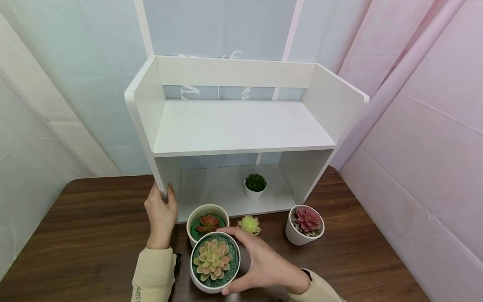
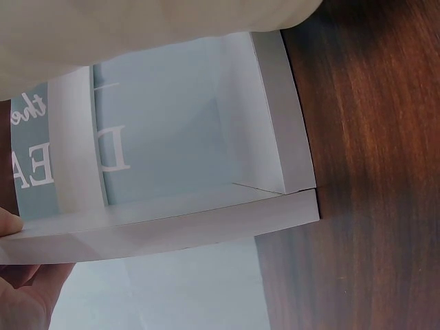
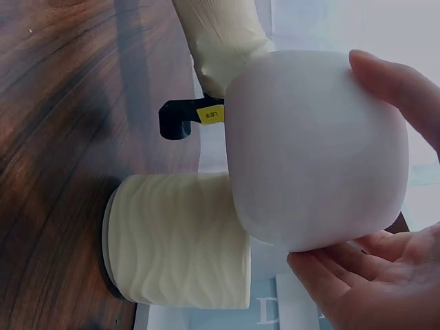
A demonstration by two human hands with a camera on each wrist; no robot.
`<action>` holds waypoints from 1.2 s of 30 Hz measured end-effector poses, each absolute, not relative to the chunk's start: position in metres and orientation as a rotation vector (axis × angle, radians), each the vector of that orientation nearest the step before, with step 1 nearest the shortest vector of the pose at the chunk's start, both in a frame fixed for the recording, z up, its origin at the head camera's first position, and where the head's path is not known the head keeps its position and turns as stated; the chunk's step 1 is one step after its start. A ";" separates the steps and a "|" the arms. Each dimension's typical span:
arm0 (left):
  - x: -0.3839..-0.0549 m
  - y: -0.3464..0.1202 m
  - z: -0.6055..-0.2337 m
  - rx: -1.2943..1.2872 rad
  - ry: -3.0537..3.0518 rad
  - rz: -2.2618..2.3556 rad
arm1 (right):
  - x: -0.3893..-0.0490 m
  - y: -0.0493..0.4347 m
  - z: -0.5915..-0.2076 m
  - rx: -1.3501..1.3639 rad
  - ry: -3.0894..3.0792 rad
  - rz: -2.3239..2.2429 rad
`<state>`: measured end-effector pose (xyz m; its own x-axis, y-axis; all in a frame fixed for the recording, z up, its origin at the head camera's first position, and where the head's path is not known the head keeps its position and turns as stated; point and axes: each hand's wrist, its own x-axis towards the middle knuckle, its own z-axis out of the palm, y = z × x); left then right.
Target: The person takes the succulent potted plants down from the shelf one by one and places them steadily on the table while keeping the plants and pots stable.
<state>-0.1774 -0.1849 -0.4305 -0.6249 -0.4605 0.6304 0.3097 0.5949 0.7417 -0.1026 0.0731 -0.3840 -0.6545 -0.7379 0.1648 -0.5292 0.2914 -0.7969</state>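
My right hand (image 1: 260, 262) grips a rounded white pot (image 3: 316, 151) by its sides, thumb and fingers spread around it. A peach-green succulent (image 1: 213, 260) fills that pot, which is held above the table. Just behind it stands a cream pot with a wavy surface (image 3: 179, 240), holding a red-orange succulent (image 1: 209, 223). My left hand (image 1: 161, 212) holds the front edge of the left side panel (image 2: 137, 230) of a white two-tier shelf (image 1: 241, 126), thumb on the inner face and fingers outside.
On the lower shelf stands a small white pot with a dark green succulent (image 1: 255, 184). A light green succulent (image 1: 249, 224) is partly hidden behind my right hand. Farther right, a white pot with a pink-red succulent (image 1: 305, 224) stands on the brown wooden table (image 1: 94, 235).
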 end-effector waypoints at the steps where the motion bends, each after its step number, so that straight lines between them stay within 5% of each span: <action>1: -0.177 -0.185 -0.431 0.121 -1.952 -1.116 | -0.102 0.073 -0.384 -1.171 2.325 -1.285; 36: -0.176 -0.185 -0.429 0.129 -1.969 -1.119 | -0.095 0.079 -0.418 -1.186 2.245 -1.226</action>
<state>-0.1761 -0.1847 -0.4290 -0.6373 -0.4591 0.6190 0.2967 0.5951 0.7469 -0.0955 0.0794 -0.4182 -0.6036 -0.7905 0.1040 -0.5149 0.2868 -0.8079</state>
